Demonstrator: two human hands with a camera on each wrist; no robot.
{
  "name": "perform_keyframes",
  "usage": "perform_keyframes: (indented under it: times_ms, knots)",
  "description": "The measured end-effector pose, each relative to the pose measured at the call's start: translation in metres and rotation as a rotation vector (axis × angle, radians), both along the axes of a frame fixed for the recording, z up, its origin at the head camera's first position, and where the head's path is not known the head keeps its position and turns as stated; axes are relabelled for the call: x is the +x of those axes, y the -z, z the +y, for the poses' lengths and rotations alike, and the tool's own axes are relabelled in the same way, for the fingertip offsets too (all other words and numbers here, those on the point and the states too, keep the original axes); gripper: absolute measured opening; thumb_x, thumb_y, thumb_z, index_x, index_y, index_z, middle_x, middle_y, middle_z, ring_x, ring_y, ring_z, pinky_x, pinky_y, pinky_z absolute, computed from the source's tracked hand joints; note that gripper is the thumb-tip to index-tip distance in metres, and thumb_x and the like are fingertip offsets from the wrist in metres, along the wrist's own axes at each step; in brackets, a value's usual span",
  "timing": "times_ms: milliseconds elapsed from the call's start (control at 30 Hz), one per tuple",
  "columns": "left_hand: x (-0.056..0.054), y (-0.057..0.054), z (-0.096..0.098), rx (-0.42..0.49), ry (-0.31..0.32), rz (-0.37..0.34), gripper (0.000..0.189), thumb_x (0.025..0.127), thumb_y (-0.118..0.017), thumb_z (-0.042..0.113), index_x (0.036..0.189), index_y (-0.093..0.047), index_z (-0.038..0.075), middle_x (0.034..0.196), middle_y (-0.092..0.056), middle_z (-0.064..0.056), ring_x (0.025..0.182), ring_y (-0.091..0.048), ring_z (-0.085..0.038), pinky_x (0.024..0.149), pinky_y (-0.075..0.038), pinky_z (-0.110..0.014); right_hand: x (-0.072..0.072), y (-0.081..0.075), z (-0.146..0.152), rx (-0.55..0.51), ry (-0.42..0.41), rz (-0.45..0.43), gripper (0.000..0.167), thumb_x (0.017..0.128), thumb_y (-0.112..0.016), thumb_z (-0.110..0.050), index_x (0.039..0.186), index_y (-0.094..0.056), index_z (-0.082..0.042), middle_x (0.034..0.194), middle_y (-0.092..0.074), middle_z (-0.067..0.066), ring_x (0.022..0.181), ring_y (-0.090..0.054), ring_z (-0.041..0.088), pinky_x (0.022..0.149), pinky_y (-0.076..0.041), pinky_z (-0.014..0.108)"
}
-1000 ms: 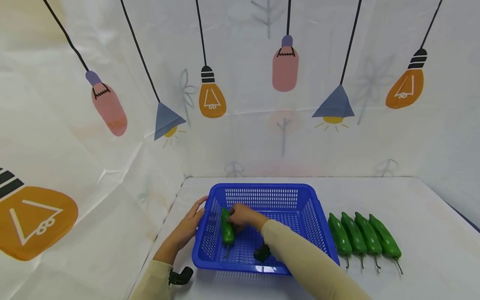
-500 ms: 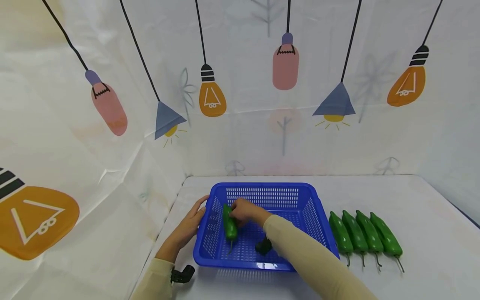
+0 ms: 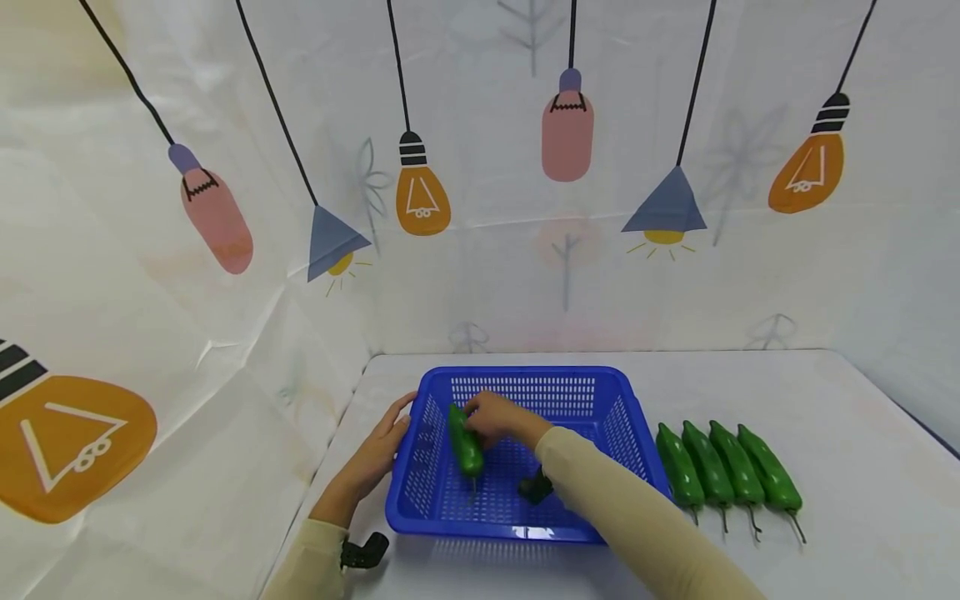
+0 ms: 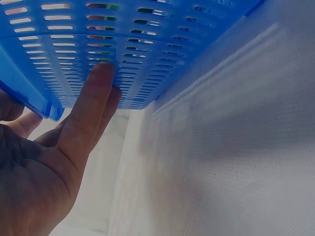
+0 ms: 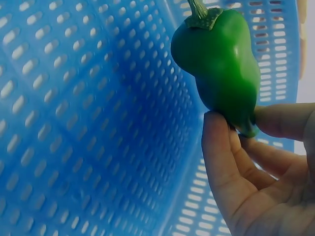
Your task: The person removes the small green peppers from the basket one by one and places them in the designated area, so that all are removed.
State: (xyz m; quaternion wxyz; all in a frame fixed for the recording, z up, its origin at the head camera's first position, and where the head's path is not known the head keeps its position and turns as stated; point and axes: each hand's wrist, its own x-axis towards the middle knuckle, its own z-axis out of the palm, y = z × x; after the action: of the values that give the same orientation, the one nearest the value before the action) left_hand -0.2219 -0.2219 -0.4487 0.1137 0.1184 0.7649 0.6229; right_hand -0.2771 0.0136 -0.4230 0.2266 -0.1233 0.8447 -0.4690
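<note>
My right hand (image 3: 495, 418) reaches into the blue plastic basket (image 3: 525, 535) and pinches a green pepper (image 3: 467, 446) near its tip. In the right wrist view the thumb and fingers (image 5: 216, 142) meet at the pepper's (image 5: 226, 64) narrow end, its stem pointing away from the hand. The pepper hangs stem-down by the basket's left wall. My left hand (image 3: 375, 454) touches the basket's left side from outside, fingers fairly straight. The left wrist view shows those fingers (image 4: 91, 105) against the slotted outer wall (image 4: 133, 44), beside the rim.
Several green peppers (image 3: 723, 471) lie in a row on the white table (image 3: 847, 433), right of the basket. A white wall cloth (image 3: 480, 283) with printed lamps hangs behind and at the left. A dark wrist device (image 3: 365, 552) sits by the left sleeve.
My right hand, still pinching the pepper, has moved slightly right and away from me; the pepper now leans more. My left hand stays at the basket's side.
</note>
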Motion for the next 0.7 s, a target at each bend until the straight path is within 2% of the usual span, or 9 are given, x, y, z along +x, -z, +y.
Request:
perform_keyframes:
  times_ms: [167, 533, 700]
  knots:
    - [0.000, 0.000, 0.001, 0.000, -0.008, -0.003, 0.050, 0.113, -0.030, 0.034, 0.161, -0.018, 0.024, 0.138, -0.050, -0.029, 0.107, -0.061, -0.034, 0.080, -0.053, -0.046, 0.000, -0.006, 0.010, 0.016, -0.001, 0.035, 0.039, 0.092, -0.066, 0.000, 0.129, -0.060, 0.010, 0.104, -0.067, 0.023, 0.083, -0.071, 0.033, 0.064, -0.059, 0.038]
    - [0.000, 0.001, 0.001, 0.001, 0.003, 0.006, 0.049, 0.114, -0.027, 0.028, 0.161, -0.018, 0.023, 0.136, -0.051, -0.029, 0.104, -0.062, -0.033, 0.078, -0.054, -0.045, -0.002, -0.012, 0.026, 0.075, 0.016, 0.081, 0.041, 0.091, -0.067, -0.005, 0.130, -0.062, 0.006, 0.116, -0.064, 0.023, 0.090, -0.069, 0.031, 0.069, -0.059, 0.038]
    - [0.001, 0.000, 0.001, 0.000, 0.000, 0.007, 0.049, 0.114, -0.028, 0.029, 0.161, -0.018, 0.022, 0.134, -0.052, -0.029, 0.103, -0.062, -0.033, 0.078, -0.054, -0.045, -0.001, -0.017, 0.034, 0.036, 0.033, 0.070, 0.041, 0.092, -0.066, -0.004, 0.132, -0.062, 0.006, 0.116, -0.065, 0.024, 0.089, -0.069, 0.031, 0.067, -0.059, 0.037]
